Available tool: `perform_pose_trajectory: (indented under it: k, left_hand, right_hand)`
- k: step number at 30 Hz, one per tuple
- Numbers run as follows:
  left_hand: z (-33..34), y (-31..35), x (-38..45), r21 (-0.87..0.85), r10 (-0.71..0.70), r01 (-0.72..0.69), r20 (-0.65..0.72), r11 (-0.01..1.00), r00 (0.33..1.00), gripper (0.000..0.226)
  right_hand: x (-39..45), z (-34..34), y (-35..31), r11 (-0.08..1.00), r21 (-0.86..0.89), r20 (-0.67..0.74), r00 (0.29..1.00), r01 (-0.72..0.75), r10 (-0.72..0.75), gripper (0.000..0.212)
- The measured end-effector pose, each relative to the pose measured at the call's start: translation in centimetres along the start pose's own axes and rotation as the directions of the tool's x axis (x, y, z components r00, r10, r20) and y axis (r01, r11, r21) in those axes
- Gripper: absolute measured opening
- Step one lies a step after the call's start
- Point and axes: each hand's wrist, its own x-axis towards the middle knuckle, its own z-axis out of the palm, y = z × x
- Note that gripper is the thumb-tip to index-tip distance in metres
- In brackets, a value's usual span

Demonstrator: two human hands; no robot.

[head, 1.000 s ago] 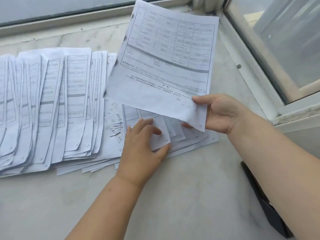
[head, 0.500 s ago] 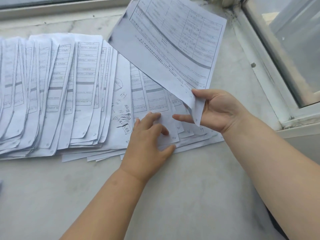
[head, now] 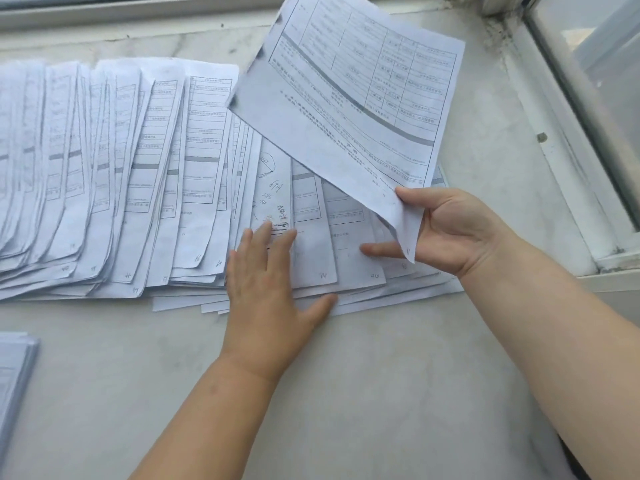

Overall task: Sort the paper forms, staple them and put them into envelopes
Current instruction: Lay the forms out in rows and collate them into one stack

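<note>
One printed form (head: 349, 98) held up at a tilt, its near corner pinched by the right hand (head: 450, 230). Beneath it, fanned forms (head: 138, 174) overlap in a long row; left hand (head: 266, 282) lies flat on them, fingers spread. Sheets thin, white, gridded, some pen-scrawled. Pale marbled sill (head: 381, 375), smudged. Second stack (head: 14, 368) at left edge. Grimy white window frame (head: 568, 161) right.

Two bare, sleeveless forearms (head: 214, 410)
</note>
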Motion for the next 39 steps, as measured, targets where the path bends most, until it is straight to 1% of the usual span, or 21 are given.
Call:
perform_pose_trajectory:
  k: [5, 8, 11, 14, 16, 18, 19, 20, 22, 24, 25, 27, 28, 29, 30, 32, 34, 36, 37, 38, 39]
  left_hand:
    - [-0.4, -0.8, -0.1, 0.018, 0.031, -0.031, -0.006, 0.999, 1.000, 0.079]
    - [-1.1, -0.8, 0.4, 0.081, 0.049, -0.049, -0.003, 0.995, 0.999, 0.072]
    - [-1.7, -0.7, 1.2, 0.135, 0.085, -0.082, -0.013, 0.987, 0.996, 0.055]
    - [-1.8, -1.0, 1.9, 0.203, 0.166, -0.153, -0.045, 0.967, 0.985, 0.034]
    - [-1.6, -1.5, 2.1, 0.296, 0.221, -0.191, -0.071, 0.936, 0.973, 0.045]
    - [-1.5, -2.3, 2.1, 0.369, 0.199, -0.160, -0.071, 0.915, 0.977, 0.069]
    - [-1.6, -2.9, 2.1, 0.353, 0.168, -0.130, -0.080, 0.927, 0.983, 0.078]
    - [-1.7, -3.3, 2.0, 0.287, 0.138, -0.103, -0.104, 0.952, 0.985, 0.081]
    - [-2.2, -3.9, 1.8, 0.014, 0.067, -0.066, -0.181, 0.998, 0.981, 0.076]
    - [-3.1, -3.8, 1.8, -0.292, -0.091, -0.002, -0.302, 0.956, 0.949, 0.063]
    - [-3.7, -3.6, 1.9, -0.418, -0.244, 0.073, -0.372, 0.905, 0.896, 0.051]
    - [-5.1, -3.0, 2.2, -0.660, -0.595, 0.221, -0.416, 0.718, 0.688, 0.033]
    - [-5.6, -2.8, 2.3, -0.732, -0.690, 0.247, -0.394, 0.635, 0.607, 0.031]
    - [-5.9, -2.8, 2.3, -0.759, -0.723, 0.247, -0.387, 0.602, 0.573, 0.031]
    - [-6.2, -2.9, 2.3, -0.766, -0.723, 0.235, -0.388, 0.598, 0.572, 0.031]
    - [-6.5, -3.2, 2.1, -0.761, -0.695, 0.211, -0.393, 0.614, 0.603, 0.038]
    - [-6.5, -3.1, 1.9, -0.722, -0.639, 0.193, -0.416, 0.665, 0.648, 0.045]
    - [-6.3, -2.6, 1.7, -0.588, -0.470, 0.135, -0.466, 0.798, 0.750, 0.040]
    - [-6.0, -2.6, 1.7, -0.504, -0.361, 0.098, -0.455, 0.858, 0.814, 0.038]
    - [-5.7, -2.6, 1.8, -0.432, -0.243, 0.053, -0.399, 0.900, 0.884, 0.039]
    - [-5.3, -2.9, 1.9, -0.352, -0.120, 0.008, -0.298, 0.936, 0.947, 0.041]
  right_hand:
    - [0.9, 2.3, 1.0, 0.998, -0.046, 0.026, 0.999, -0.046, 0.047, 0.030]
    - [1.6, 3.6, 1.6, 0.997, -0.027, 0.088, 0.994, -0.070, 0.072, 0.037]
    - [2.0, 4.6, 1.8, 0.997, -0.044, 0.088, 0.994, -0.064, 0.068, 0.040]
    - [2.0, 5.6, 1.7, 0.999, -0.034, 0.100, 0.994, -0.027, 0.031, 0.034]
    - [1.8, 6.2, 1.4, 1.000, -0.017, 0.088, 0.996, 0.025, -0.023, 0.027]
    - [1.1, 6.0, 0.8, 0.992, 0.022, 0.023, 0.992, 0.123, -0.124, 0.025]
    - [0.6, 5.6, 0.4, 0.980, 0.036, -0.029, 0.981, 0.193, -0.192, 0.027]
    - [0.0, 4.7, 0.0, 0.961, 0.022, -0.095, 0.958, 0.274, -0.271, 0.030]
    - [-1.5, 2.4, -0.7, 0.902, -0.128, -0.256, 0.865, 0.412, -0.431, 0.033]
    - [-3.4, 0.5, -0.9, 0.825, -0.342, -0.348, 0.754, 0.451, -0.557, 0.034]
    - [-4.3, -0.1, -0.8, 0.794, -0.422, -0.359, 0.723, 0.437, -0.590, 0.034]
    - [-5.4, -0.4, -0.4, 0.775, -0.517, -0.363, 0.728, 0.363, -0.582, 0.033]
    - [-5.5, -0.2, 0.0, 0.770, -0.556, -0.353, 0.749, 0.313, -0.560, 0.033]
    - [-5.3, 0.3, 0.4, 0.758, -0.597, -0.330, 0.780, 0.264, -0.531, 0.032]
    - [-4.8, 0.9, 0.7, 0.744, -0.631, -0.300, 0.816, 0.219, -0.495, 0.030]
    - [-3.2, 2.6, 1.4, 0.737, -0.659, -0.252, 0.880, 0.148, -0.402, 0.027]
    - [-1.3, 4.5, 2.0, 0.726, -0.681, -0.211, 0.924, 0.096, -0.320, 0.026]
    - [0.4, 5.8, 2.8, 0.704, -0.709, -0.195, 0.946, 0.046, -0.259, 0.026]
    - [1.0, 6.2, 3.1, 0.698, -0.716, -0.195, 0.953, 0.023, -0.231, 0.026]
    - [1.6, 6.3, 3.4, 0.700, -0.714, -0.197, 0.959, 0.003, -0.205, 0.026]
    - [1.9, 6.3, 3.6, 0.708, -0.706, -0.200, 0.963, -0.015, -0.179, 0.025]
